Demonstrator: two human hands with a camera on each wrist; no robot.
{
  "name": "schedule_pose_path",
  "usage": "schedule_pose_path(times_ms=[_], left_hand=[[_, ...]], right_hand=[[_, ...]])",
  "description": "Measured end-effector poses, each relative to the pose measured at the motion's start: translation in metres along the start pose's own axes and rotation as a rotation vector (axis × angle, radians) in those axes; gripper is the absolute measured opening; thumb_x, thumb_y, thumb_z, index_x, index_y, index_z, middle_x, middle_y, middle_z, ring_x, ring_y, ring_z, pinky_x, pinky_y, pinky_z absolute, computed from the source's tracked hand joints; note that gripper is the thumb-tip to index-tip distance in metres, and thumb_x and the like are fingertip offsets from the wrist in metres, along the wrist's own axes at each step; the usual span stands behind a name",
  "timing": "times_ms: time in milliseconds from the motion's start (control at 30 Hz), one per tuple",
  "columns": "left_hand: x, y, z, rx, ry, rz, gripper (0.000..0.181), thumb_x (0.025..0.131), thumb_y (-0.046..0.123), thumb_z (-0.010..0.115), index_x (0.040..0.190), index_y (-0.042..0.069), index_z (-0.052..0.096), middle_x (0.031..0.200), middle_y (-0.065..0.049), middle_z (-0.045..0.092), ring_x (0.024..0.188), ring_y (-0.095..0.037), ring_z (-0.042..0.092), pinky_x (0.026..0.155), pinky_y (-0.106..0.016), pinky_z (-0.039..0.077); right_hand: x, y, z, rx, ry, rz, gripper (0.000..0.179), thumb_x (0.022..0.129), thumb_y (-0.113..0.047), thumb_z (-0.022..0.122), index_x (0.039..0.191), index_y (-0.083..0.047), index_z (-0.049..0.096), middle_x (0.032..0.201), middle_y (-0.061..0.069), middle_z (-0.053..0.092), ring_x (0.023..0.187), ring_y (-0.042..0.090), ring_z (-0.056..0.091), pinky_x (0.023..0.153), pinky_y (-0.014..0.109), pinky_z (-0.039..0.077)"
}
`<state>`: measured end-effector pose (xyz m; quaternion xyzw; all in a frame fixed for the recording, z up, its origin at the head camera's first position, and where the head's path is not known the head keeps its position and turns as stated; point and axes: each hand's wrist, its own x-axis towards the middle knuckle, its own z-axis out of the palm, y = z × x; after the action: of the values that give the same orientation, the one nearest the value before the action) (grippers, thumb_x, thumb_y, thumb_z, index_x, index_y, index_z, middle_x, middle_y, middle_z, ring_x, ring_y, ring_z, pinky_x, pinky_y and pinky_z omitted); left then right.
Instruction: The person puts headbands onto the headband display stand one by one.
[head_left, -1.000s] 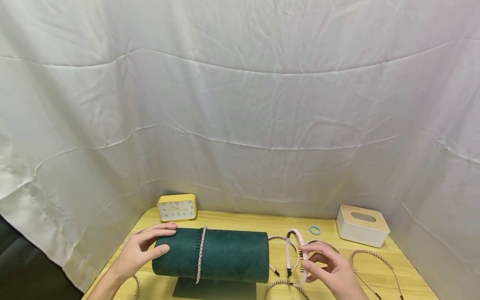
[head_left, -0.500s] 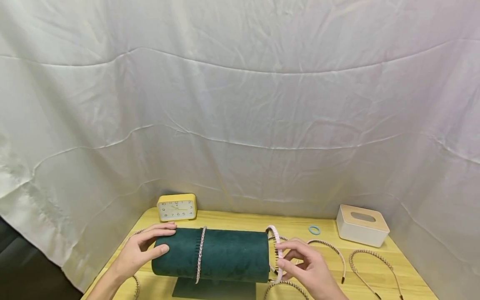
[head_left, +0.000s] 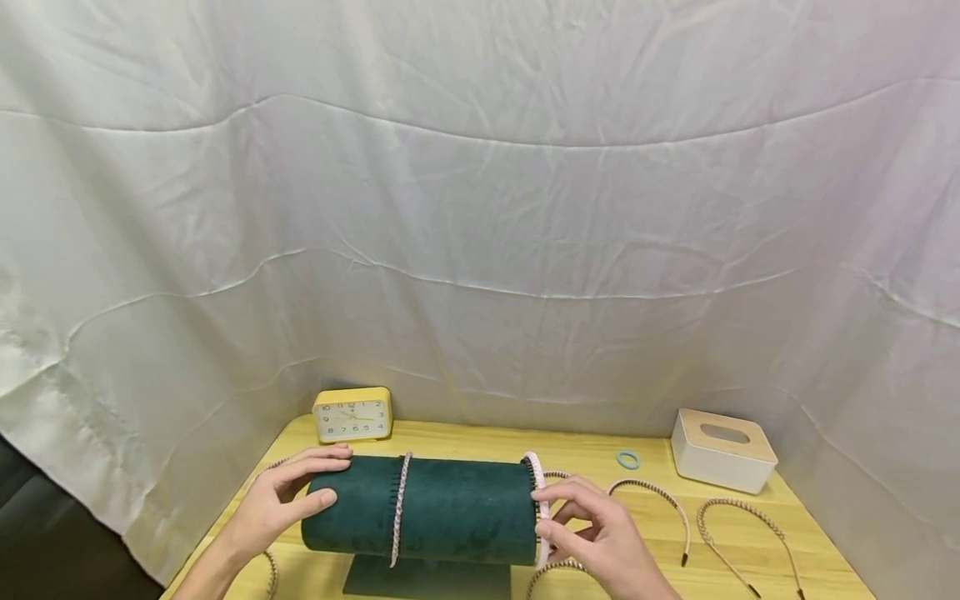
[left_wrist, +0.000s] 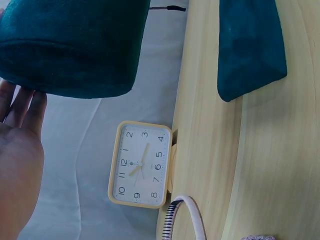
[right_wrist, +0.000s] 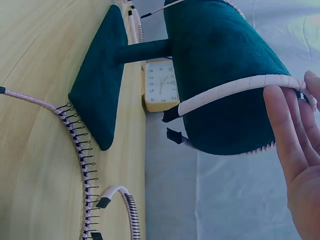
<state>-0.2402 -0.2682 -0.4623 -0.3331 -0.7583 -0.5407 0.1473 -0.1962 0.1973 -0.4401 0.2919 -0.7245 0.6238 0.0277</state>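
A dark green velvet cylinder stand (head_left: 465,508) lies crosswise at the near edge of the head view. Against its left end rests my left hand (head_left: 277,504), thumb on the front and fairly straight fingers over the top. Thumb and fingers of my right hand (head_left: 600,542) pinch a pale pink toothed headband (head_left: 533,465) that sits round the cylinder's right end. In the right wrist view the headband's dark-tipped ends (right_wrist: 171,114) hang past the cylinder's underside. A braided headband (head_left: 401,508) circles the cylinder left of its middle.
More headbands lie on the wooden table, among them a pink one (head_left: 660,492) and a braided one (head_left: 742,504) at the right. Behind stand a yellow clock (head_left: 352,417) and a white tissue box (head_left: 723,454). A blue ring (head_left: 628,459) lies before the box.
My right hand has moved left with the pale pink headband, from beside the cylinder onto its right end. The left hand has stayed at the left end.
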Motion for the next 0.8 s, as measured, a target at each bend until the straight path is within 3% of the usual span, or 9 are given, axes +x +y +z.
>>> schedule_pose_path(times_ms=[133,300,467,567,667,800], left_hand=[[-0.0004,0.0010,0.0000,0.014,0.006,0.006,0.041,0.096,-0.016,0.068,0.134,-0.001,0.073,0.149,0.000,0.069,0.141,0.000,0.060,0.115,-0.010,0.045],[0.0002,0.0016,0.0005,0.020,0.005,0.006,0.041,0.096,-0.015,0.069,0.134,-0.001,0.073,0.149,-0.002,0.069,0.141,0.001,0.060,0.115,-0.010,0.046],[-0.0001,0.0002,0.0009,0.021,0.005,0.005,0.041,0.096,-0.016,0.069,0.133,-0.001,0.073,0.148,-0.010,0.069,0.141,0.001,0.059,0.114,-0.010,0.046],[0.0001,0.0001,0.0012,0.013,0.006,0.001,0.040,0.096,-0.015,0.068,0.133,-0.001,0.073,0.148,-0.008,0.069,0.141,0.001,0.060,0.115,-0.010,0.046],[0.0003,0.0002,0.0014,0.011,0.007,0.001,0.040,0.096,-0.015,0.068,0.134,-0.001,0.073,0.148,-0.005,0.069,0.140,0.001,0.060,0.115,-0.010,0.046],[0.0004,-0.0005,0.0012,0.015,0.009,0.000,0.040,0.096,-0.015,0.068,0.134,-0.001,0.073,0.148,-0.008,0.069,0.140,0.001,0.060,0.115,-0.010,0.046]], right_hand=[[0.0002,0.0003,-0.0018,0.007,-0.032,-0.025,0.033,0.104,-0.002,0.071,0.137,-0.004,0.071,0.119,0.014,0.065,0.087,0.012,0.076,0.065,0.053,0.068],[-0.0002,0.0011,-0.0032,-0.006,-0.058,-0.055,0.036,0.105,-0.001,0.069,0.141,-0.004,0.071,0.123,0.013,0.065,0.087,0.014,0.075,0.065,0.052,0.068],[-0.0002,0.0001,-0.0016,-0.018,-0.072,-0.005,0.035,0.105,-0.005,0.070,0.140,-0.008,0.073,0.125,0.005,0.065,0.088,0.014,0.072,0.067,0.051,0.069],[0.0002,0.0002,-0.0001,-0.023,-0.072,0.007,0.034,0.106,-0.006,0.070,0.140,-0.009,0.074,0.125,0.006,0.064,0.089,0.014,0.071,0.067,0.052,0.069],[0.0014,0.0019,0.0015,-0.037,-0.068,-0.030,0.035,0.105,-0.005,0.071,0.139,-0.008,0.074,0.124,0.008,0.063,0.090,0.013,0.070,0.066,0.050,0.069],[0.0035,0.0091,0.0036,-0.086,-0.046,-0.151,0.038,0.103,0.002,0.071,0.139,-0.008,0.074,0.119,0.006,0.063,0.095,0.009,0.068,0.064,0.042,0.069]])
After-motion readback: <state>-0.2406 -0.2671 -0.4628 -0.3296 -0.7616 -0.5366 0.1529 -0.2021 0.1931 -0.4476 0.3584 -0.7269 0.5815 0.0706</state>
